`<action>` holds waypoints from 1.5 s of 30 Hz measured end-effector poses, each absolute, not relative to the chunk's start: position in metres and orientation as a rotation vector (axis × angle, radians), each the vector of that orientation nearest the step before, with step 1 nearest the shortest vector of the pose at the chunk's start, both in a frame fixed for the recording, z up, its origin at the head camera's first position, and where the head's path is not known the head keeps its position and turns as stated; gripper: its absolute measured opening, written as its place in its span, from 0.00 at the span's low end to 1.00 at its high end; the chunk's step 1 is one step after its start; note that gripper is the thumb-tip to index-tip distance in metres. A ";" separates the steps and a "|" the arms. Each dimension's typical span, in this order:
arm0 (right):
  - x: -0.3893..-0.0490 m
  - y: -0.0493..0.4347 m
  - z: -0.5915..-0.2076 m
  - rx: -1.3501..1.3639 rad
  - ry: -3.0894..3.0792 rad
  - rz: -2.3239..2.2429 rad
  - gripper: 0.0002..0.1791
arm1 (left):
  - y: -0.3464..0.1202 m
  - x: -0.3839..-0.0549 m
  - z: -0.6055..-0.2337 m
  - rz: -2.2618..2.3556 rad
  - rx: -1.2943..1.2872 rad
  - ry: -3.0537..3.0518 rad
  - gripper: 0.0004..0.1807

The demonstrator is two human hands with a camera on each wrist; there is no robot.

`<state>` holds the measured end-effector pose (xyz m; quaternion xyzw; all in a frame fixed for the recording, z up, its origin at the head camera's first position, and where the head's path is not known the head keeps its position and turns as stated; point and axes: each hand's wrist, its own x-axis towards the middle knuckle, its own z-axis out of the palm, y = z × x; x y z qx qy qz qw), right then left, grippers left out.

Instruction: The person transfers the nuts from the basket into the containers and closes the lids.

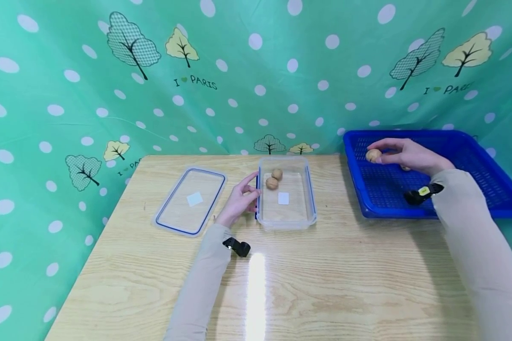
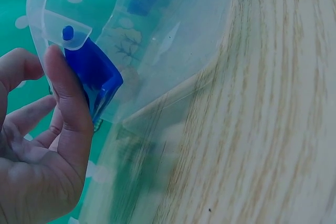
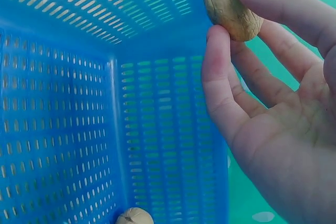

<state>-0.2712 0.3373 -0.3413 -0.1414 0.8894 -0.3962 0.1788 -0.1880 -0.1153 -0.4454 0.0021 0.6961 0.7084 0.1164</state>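
My left hand (image 1: 239, 201) touches the left side of a clear plastic food container (image 1: 296, 215). In the left wrist view its thumb overlaps the hinge of a blue latch (image 2: 94, 74) by the rim, with the fingers loosely bent. Two walnuts (image 1: 272, 183) lie inside the container, toward its back left. Over the left part of a blue plastic basket (image 1: 398, 212), my right hand (image 1: 411, 155) pinches a walnut (image 3: 231, 9) between thumb and fingertips. Another walnut (image 3: 135, 216) lies in the basket, partly hidden by that hand in the head view.
The container's clear lid (image 1: 177, 203), with a blue seal, lies flat on the wooden table (image 1: 307, 284) left of my left hand. A green patterned cloth (image 1: 222, 109) hangs behind the table. The basket's slotted walls rise at the table's right.
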 end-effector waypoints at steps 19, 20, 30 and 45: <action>-0.256 0.308 -0.324 -0.530 2.531 -1.127 0.27 | -0.116 -0.188 -0.444 2.088 0.011 2.021 0.36; -0.255 0.306 -0.324 -0.542 2.534 -1.126 0.27 | -0.116 -0.188 -0.444 2.091 0.013 2.018 0.36; -0.248 0.291 -0.324 -0.557 2.488 -1.205 0.27 | -0.115 -0.188 -0.444 2.093 0.008 2.005 0.36; -0.246 0.261 -0.336 -0.563 2.411 -1.279 0.25 | -0.115 -0.187 -0.445 2.106 0.012 1.997 0.36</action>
